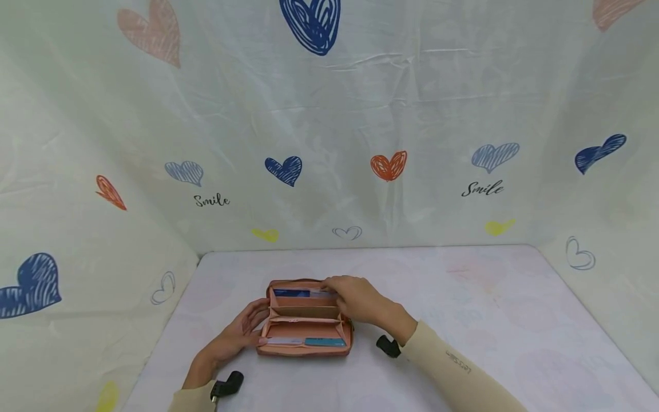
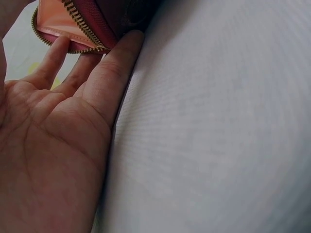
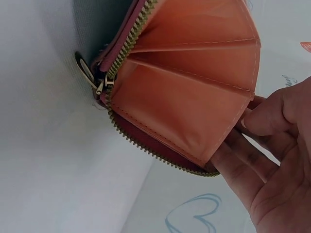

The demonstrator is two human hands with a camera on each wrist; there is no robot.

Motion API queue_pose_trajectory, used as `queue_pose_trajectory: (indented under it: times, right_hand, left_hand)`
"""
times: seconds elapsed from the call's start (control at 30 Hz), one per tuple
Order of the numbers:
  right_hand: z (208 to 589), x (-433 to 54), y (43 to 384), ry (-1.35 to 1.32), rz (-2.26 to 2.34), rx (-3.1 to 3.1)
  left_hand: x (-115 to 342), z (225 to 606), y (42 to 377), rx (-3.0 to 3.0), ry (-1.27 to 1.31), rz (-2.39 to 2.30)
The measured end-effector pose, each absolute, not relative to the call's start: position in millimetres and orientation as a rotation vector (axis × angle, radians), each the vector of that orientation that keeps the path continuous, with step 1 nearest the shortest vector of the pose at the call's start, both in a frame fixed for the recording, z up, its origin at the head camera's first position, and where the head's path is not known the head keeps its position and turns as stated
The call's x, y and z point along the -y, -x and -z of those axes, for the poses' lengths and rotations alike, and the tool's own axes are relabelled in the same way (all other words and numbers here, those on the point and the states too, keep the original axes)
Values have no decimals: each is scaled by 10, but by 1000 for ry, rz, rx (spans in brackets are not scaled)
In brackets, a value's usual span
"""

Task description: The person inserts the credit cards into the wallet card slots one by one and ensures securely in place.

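Note:
A pink zip-around wallet [image 1: 309,328] lies spread apart on the table, its gusseted compartments facing up. A dark blue card [image 1: 291,293] sits in its far row; a white card [image 1: 284,341] and a light blue card [image 1: 325,342] fill the near row. My left hand [image 1: 239,331] touches the wallet's left side, fingers extended against the zipper edge and lining [image 2: 51,22]. Over the far right edge, my right hand [image 1: 360,298] grips the wallet, curled fingers and thumb by the orange gusset [image 3: 184,111]. That hand's fingertips are partly hidden behind the gusset.
A white table [image 1: 463,343] carries the wallet. Behind and beside it hang pale sheets [image 1: 329,126] printed with hearts and words. Black wrist-camera mounts show near the left wrist [image 1: 227,384] and right wrist [image 1: 388,347]. A metal zipper pull [image 3: 101,86] dangles at the wallet's corner.

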State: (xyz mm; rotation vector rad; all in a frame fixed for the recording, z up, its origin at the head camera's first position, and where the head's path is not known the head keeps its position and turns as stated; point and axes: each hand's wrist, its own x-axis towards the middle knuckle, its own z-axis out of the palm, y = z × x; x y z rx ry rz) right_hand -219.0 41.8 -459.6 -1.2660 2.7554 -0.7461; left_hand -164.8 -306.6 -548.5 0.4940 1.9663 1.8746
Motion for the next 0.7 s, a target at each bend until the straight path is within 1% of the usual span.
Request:
queue_pose_trajectory:
  times: [0.17,0.33,0.5,0.7]
  right_hand:
    - [4663,-462,2185,1268,797,-2774]
    - [4731,-523,2180,1203,953,-2730]
    - [4731,-591,2158,1204,1170,-2615]
    - [4715,-703,2111,1219,1315,-2578]
  left_hand:
    - [3066,5477,1636,-1984,-499,-1873]
    - [3051,5494,1642,-1990,-462,-1873]
    - [3045,5485,1638,-2011,-453,-1862]
    - [3060,5474,1643,-2011,-473,-1862]
